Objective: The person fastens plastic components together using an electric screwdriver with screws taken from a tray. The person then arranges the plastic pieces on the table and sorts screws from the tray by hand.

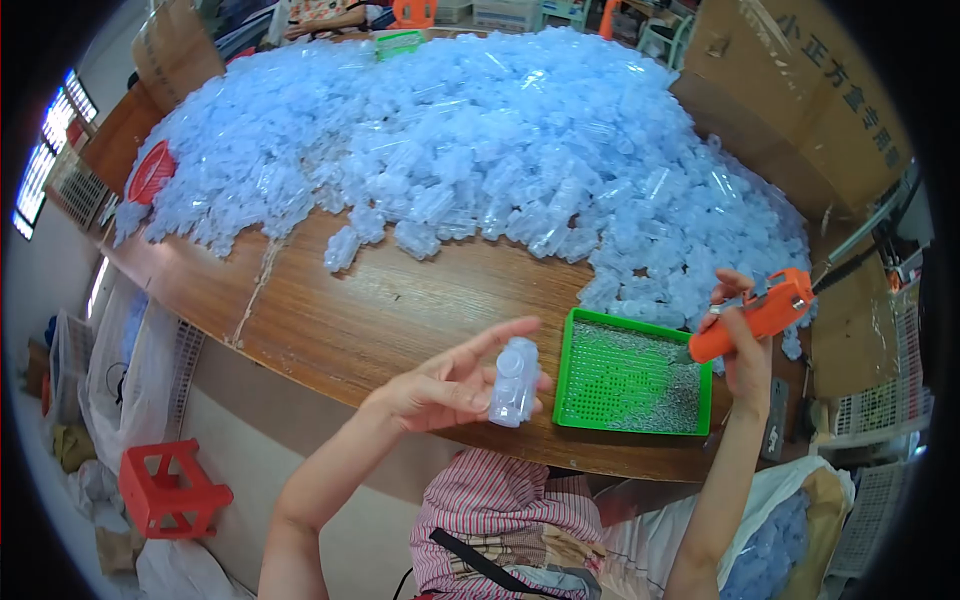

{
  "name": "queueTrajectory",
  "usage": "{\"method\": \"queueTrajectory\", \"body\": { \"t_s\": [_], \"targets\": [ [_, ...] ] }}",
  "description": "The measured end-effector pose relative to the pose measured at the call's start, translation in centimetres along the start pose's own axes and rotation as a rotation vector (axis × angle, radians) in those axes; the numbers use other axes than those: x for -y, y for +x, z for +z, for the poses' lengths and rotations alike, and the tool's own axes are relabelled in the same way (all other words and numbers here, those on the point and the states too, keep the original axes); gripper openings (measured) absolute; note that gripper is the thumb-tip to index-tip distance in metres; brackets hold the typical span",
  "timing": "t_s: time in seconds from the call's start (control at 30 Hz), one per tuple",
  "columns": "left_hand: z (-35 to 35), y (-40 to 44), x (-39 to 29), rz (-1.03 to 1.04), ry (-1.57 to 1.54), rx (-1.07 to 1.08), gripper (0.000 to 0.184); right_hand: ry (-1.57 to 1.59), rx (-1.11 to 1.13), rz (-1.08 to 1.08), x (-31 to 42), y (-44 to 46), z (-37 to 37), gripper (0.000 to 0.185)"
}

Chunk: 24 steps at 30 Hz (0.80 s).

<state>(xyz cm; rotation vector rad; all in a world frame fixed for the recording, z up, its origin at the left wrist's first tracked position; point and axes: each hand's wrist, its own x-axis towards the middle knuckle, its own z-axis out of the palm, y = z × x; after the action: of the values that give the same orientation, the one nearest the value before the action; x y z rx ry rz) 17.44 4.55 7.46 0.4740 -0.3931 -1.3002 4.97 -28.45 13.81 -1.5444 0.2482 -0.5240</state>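
Head view: my left hand (455,385) is part-closed, clear plastic piece (514,382) pinched between thumb and fingers, just off the bench (330,310) edge. Right hand (742,345) wrapped round an orange electric screwdriver (755,315), tip over the green tray (563,385) of small metal parts (672,400).

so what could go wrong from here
The clear part, in the left hand's grip near the table edge, might slip and fall. The orange tool, its tip close to the tray, could scatter the metal bits. The pile crowds the tray's far side and may slide in.
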Motion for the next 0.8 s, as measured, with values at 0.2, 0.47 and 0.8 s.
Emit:
{"method": "queueTrajectory", "body": {
  "t_s": [0.2,0.47,0.8],
  "targets": [
    [0.5,2.9,3.6,-0.108,-0.539,0.035,0.087,-0.095,-0.014,0.007,0.8,-1.4,1.3,0.049],
    [1.0,2.7,4.6,-0.132,-0.257,-0.117,0.067,0.045,-0.029,-0.09,-1.2,-3.1,2.8,0.026],
    [4.0,-0.4,12.7,-0.418,-0.325,-0.223,0.05,0.007,0.036,-0.301,-4.7,-3.4,5.4,0.029]
  ]
}}
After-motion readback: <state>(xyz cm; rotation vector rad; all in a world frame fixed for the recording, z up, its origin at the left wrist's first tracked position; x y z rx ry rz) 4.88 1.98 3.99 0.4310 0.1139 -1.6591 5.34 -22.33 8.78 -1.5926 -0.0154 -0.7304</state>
